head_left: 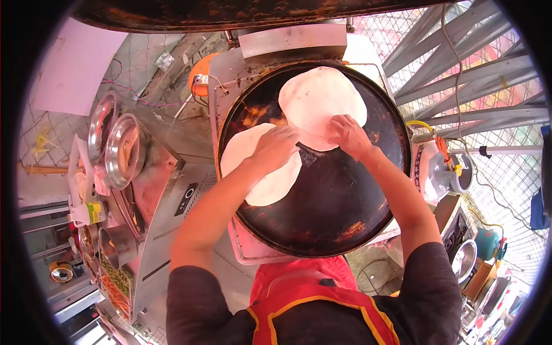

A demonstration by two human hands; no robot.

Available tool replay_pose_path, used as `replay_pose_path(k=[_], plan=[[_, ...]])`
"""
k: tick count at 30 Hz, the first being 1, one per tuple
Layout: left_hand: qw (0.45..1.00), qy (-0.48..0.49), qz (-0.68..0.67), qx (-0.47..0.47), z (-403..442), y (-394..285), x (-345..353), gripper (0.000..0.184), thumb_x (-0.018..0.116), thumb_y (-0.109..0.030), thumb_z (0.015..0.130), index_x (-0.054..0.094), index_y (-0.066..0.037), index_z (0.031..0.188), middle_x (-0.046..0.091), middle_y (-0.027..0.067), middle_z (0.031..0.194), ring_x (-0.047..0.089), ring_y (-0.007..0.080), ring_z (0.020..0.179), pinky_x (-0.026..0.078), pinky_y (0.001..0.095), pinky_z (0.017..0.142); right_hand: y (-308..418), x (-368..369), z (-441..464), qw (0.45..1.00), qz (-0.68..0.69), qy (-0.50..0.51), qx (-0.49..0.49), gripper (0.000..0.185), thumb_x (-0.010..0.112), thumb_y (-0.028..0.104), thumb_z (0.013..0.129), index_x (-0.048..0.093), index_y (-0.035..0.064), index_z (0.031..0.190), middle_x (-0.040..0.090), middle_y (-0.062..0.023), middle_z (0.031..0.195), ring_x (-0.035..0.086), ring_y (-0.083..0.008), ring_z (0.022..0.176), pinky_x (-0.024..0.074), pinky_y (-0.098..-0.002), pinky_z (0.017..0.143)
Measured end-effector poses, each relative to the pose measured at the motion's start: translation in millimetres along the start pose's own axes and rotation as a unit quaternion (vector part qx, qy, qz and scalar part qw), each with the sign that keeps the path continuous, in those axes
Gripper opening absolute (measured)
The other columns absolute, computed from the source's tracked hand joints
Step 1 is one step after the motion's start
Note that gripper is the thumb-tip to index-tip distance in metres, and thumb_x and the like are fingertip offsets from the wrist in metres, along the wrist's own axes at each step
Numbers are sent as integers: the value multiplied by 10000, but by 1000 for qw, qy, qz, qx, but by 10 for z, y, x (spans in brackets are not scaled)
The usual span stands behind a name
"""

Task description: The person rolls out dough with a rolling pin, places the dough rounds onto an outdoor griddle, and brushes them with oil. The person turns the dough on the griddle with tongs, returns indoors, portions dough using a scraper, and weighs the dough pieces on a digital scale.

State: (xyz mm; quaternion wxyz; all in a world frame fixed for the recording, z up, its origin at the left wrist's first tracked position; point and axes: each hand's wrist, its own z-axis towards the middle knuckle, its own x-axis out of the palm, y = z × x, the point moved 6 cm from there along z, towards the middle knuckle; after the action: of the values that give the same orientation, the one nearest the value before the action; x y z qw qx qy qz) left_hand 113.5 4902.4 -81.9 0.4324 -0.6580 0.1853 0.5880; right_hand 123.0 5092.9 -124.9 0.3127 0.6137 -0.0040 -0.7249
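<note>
Two flat white dough rounds lie on a large round black griddle (322,213). The left round (261,187) rests near the griddle's left edge, and the upper round (322,95) sits toward the back. My left hand (277,148) is over the right part of the left round, its fingers bent and close together near the lower edge of the upper one. On the lower right part of the upper round is my right hand (348,135), with fingers curled at the dough. Whether either hand pinches the dough is hard to make out.
A dark raised lid (230,14) spans the top. Metal bowls (125,150), a metal pot (117,247) and shredded vegetables (115,279) stand at the left. On the right are a white bucket (437,172), a yellow hose (421,124) and metal bars (471,80).
</note>
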Motion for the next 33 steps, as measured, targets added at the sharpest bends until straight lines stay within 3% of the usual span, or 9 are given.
replay_pose_path(k=[5,11,12,15,18,21,24,27,33], plan=[[997,-70,10,-10,481,49,456,362,648,-157,792,588,-9,1117,528,147,1274,447,295,1236,345,389,1048,-70,-11,75,996,1,28,-87,155,591,145,789,604,62,919,599,-79,1015,553,-290,977,440,-385,852],[989,-147,7,-18,607,95,516,298,658,-149,776,627,-56,1057,575,106,1215,486,288,1193,372,394,1017,-355,-25,204,956,215,94,175,130,606,120,790,581,64,905,617,-115,995,575,-296,948,450,-392,841],[987,-158,20,-12,656,109,437,290,659,-153,777,632,-67,1052,594,99,1188,511,283,1167,390,391,999,-351,-56,221,958,224,79,162,144,614,119,789,584,62,918,618,-121,1000,575,-302,952,451,-395,841],[967,-9,-178,-184,852,356,412,255,645,-140,784,641,-87,1033,639,96,1091,584,284,1059,449,378,918,-323,-144,272,973,201,24,108,179,631,120,791,597,56,955,618,-133,1015,573,-319,963,450,-399,845],[928,-42,-300,-219,915,397,223,258,611,-123,801,638,-74,1053,652,147,1051,599,320,1021,466,381,894,-390,-171,370,984,153,-11,87,201,641,128,794,626,55,981,628,-136,996,589,-316,938,457,-382,826],[957,-153,-196,-147,783,494,293,272,575,-96,817,644,-65,1078,658,152,1049,601,327,1031,473,388,887,-671,-172,553,951,239,33,192,227,656,129,777,671,55,991,670,-141,910,647,-280,840,491,-332,747],[975,-188,-85,-76,674,517,343,269,543,-84,830,657,-67,1072,646,159,1083,603,324,1038,478,390,889,-709,-314,563,957,244,44,152,214,588,67,796,672,78,993,662,-156,854,659,-266,785,490,-311,704],[978,-114,-133,-114,541,321,248,253,527,-66,817,676,-67,1022,651,154,1074,611,319,1021,484,386,889,-400,-568,227,972,184,47,142,259,551,2,779,669,79,996,666,-151,881,661,-285,827,502,-318,731],[983,-77,-84,147,-486,-561,519,202,552,-74,766,648,-39,941,663,140,980,638,275,934,519,384,805,496,-395,-1198,981,168,96,32,335,525,-52,718,675,62,995,668,-140,1016,644,-319,932,524,-365,834]])
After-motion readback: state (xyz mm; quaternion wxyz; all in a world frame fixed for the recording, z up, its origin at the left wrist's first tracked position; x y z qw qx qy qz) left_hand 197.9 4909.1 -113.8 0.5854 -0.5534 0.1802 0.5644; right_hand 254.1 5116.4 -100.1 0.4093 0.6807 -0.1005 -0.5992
